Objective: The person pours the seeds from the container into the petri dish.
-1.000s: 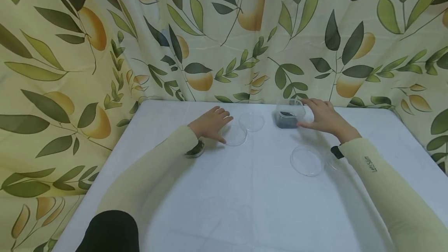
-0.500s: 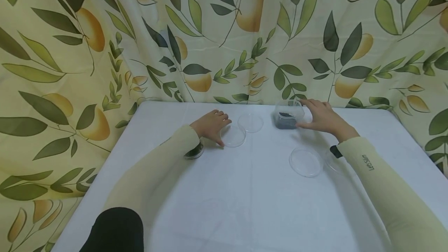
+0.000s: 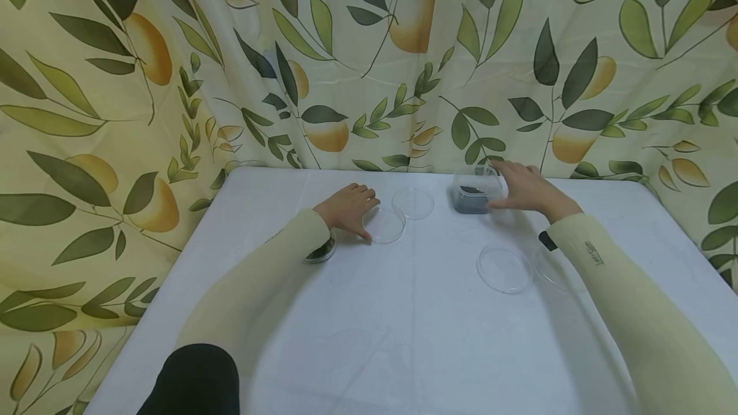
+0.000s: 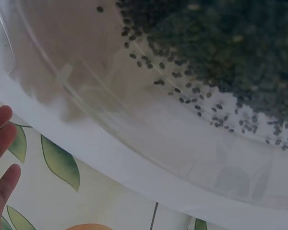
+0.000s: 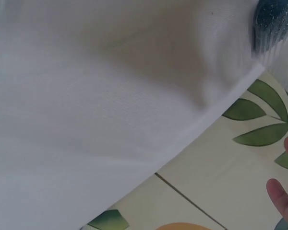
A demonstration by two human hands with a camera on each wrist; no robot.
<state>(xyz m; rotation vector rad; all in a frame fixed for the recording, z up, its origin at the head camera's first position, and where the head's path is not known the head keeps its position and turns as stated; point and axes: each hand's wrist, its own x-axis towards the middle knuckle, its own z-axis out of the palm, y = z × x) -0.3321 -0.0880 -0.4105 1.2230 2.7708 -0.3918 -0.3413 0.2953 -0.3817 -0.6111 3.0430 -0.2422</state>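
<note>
In the head view my left hand [image 3: 348,210] reaches over the table with fingers spread, thumb and fingertips right at the left edge of a clear round dish [image 3: 386,226]. Beneath its wrist sits a round dish of small dark seeds [image 3: 320,252], partly hidden by the sleeve; these seeds [image 4: 240,52] fill much of the left wrist view. My right hand [image 3: 530,191] is beside a clear plastic tub [image 3: 473,200] holding dark stuff, its fingers parted at the tub's right side. In the right wrist view two fingertips [image 5: 278,191] show apart from the ribbed tub [image 5: 273,33].
Another clear round dish [image 3: 412,203] lies behind the left-hand one. Nearer the right forearm lie a clear dish [image 3: 505,269] and one more clear dish [image 3: 550,271], partly under the sleeve. A leaf-patterned curtain [image 3: 369,69] hangs behind the white table [image 3: 369,338].
My right wrist and forearm have shifted slightly left and up, with the fingers still beside the tub. My left hand stays nearly still at the dish.
</note>
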